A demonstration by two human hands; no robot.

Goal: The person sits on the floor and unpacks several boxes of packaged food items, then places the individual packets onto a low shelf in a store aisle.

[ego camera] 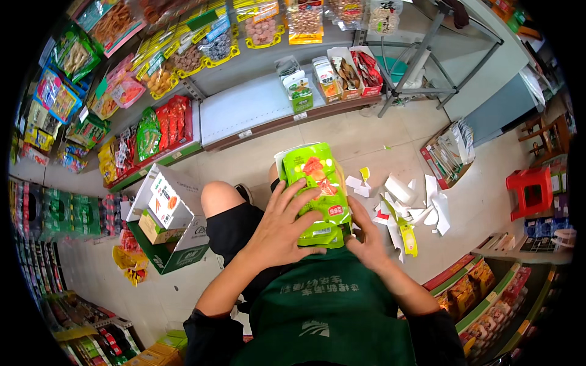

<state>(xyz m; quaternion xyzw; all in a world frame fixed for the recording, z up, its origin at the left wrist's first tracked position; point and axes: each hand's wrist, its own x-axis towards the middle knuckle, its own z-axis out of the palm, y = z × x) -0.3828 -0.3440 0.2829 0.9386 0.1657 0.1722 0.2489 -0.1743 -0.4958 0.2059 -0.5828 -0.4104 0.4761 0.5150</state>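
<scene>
A stack of green plastic snack pouches lies in front of my green apron, in what looks like an open carton whose pale edge shows at the upper left. My left hand rests with spread fingers on the top pouch and its left side. My right hand is at the right side of the pouches, thumb and fingers curved along their edge. What lies under the pouches is hidden. Beyond them is a low white shelf, with a small green-and-white display box of packets on it.
Torn white cardboard pieces litter the floor at right, near a carton of packets. A larger open carton stands at left beside yellow snack bags. A metal-framed stool and a red plastic stool stand farther off.
</scene>
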